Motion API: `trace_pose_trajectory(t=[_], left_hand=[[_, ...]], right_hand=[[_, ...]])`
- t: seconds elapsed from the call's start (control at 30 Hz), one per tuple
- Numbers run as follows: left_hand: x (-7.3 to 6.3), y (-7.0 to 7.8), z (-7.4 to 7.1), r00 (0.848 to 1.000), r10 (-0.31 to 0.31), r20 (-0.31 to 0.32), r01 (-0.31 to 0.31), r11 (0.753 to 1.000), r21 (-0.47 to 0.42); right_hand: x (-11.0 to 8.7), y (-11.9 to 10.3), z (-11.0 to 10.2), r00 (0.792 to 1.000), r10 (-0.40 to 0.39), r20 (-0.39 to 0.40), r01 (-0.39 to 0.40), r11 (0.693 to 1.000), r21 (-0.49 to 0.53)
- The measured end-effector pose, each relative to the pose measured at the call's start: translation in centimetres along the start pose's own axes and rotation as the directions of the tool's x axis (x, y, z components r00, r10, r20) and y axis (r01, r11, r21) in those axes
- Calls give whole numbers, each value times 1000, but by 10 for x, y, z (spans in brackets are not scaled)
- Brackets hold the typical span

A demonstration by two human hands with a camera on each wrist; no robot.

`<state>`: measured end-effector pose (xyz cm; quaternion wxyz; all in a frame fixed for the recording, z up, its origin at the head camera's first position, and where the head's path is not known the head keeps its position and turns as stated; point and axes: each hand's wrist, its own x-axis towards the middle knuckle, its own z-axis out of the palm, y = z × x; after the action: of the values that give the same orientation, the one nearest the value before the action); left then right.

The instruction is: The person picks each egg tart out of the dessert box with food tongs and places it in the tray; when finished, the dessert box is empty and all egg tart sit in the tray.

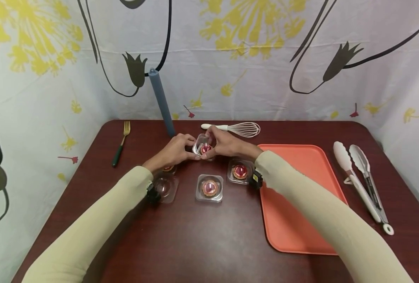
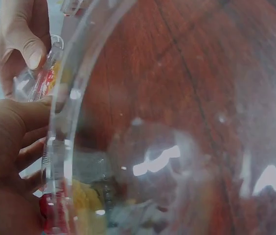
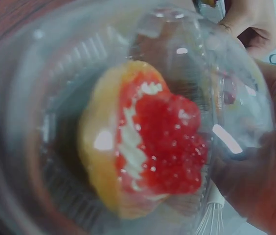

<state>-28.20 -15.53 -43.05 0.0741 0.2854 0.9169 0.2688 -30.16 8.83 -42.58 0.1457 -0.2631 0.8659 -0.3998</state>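
Note:
Near the back middle of the table, both hands hold a small clear plastic container (image 1: 199, 142) with a red-topped tart (image 1: 206, 149) inside. My left hand (image 1: 175, 151) grips its left side between thumb and fingers. From the right, my right hand (image 1: 227, 142) pinches it with the thumb at the front and fingers behind. Another boxed tart (image 1: 209, 188) sits nearer the front. A further boxed tart (image 1: 240, 171) lies below my right wrist and fills the right wrist view. Below my left wrist is a clear domed lid (image 1: 167, 189), with a tart (image 1: 168, 168) partly hidden behind the wrist.
An orange tray (image 1: 301, 157) lies on the right under my forearm, with two tongs (image 1: 358, 177) beyond it. A whisk (image 1: 244, 129) lies at the back. A blue stick (image 1: 161, 101) leans on the back cloth; a green-handled fork (image 1: 121, 144) lies left.

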Motion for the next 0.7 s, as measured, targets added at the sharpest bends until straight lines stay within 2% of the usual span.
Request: trace_pose_trajectory(t=[0.03, 0.17, 0.27, 0.4, 0.53, 0.57, 0.67, 0.7], left_hand=[[-1, 3, -1, 1000, -9, 4, 9, 1000, 3], [0, 0, -1, 1000, -16, 17, 16, 1000, -4], [9, -28, 11, 1000, 19, 14, -20, 999, 26], [26, -72, 29, 998, 57, -8, -56, 996, 73], [28, -91, 32, 997, 63, -38, -60, 997, 57], [27, -92, 30, 997, 67, -49, -65, 997, 41], [6, -48, 8, 996, 28, -80, -30, 999, -27], [-2, -31, 0, 996, 9, -93, -15, 998, -62]], right_hand=[[5, 11, 1, 1000, -28, -5, 28, 1000, 5], [8, 16, 1, 997, -70, -18, 70, 997, -25], [-3, -7, -2, 998, -59, -8, 59, 997, -40], [-10, -16, -1, 998, -51, -21, 49, 997, -65], [-12, -16, 0, 996, -71, -53, 68, 996, -59], [-8, -5, 1, 993, -96, -61, 94, 994, -48], [-8, -5, -1, 989, -117, -90, 112, 992, -51], [-3, 5, 0, 986, -130, -104, 124, 991, -55]])
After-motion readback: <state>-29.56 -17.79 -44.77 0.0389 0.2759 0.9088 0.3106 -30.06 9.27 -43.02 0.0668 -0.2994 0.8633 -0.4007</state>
